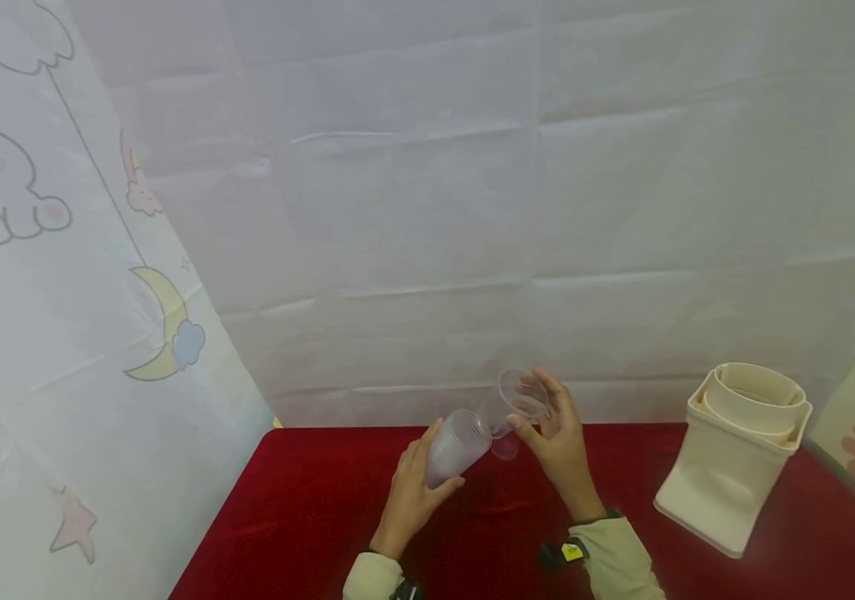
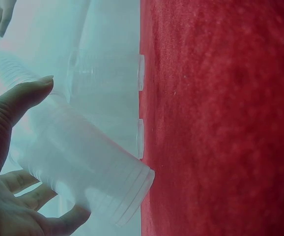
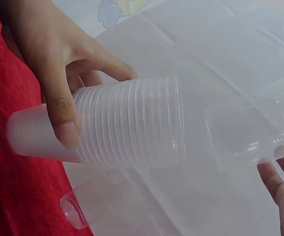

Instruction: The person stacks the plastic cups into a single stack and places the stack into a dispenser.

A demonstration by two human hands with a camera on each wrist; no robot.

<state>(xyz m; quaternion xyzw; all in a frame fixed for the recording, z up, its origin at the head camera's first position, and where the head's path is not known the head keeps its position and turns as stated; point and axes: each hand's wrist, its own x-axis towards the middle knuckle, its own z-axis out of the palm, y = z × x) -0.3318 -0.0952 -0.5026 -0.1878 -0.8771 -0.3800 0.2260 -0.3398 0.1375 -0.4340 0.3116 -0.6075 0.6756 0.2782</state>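
My left hand grips a tilted stack of nested clear plastic cups, with fingers and thumb around its sides. In the right wrist view the stack's open mouths face my right hand. That hand holds a single clear plastic cup between thumb and fingers, just apart from the stack's mouth. Behind the hands, a clear cup stands on the red cloth. The left wrist view shows two such standing cups, one cup beside the other, both faint against the pale backdrop.
A cream plastic container with a round tub in its top stands at the right of the red-covered table. A pale sheet hangs behind the table, and a cartoon-printed sheet hangs at the left.
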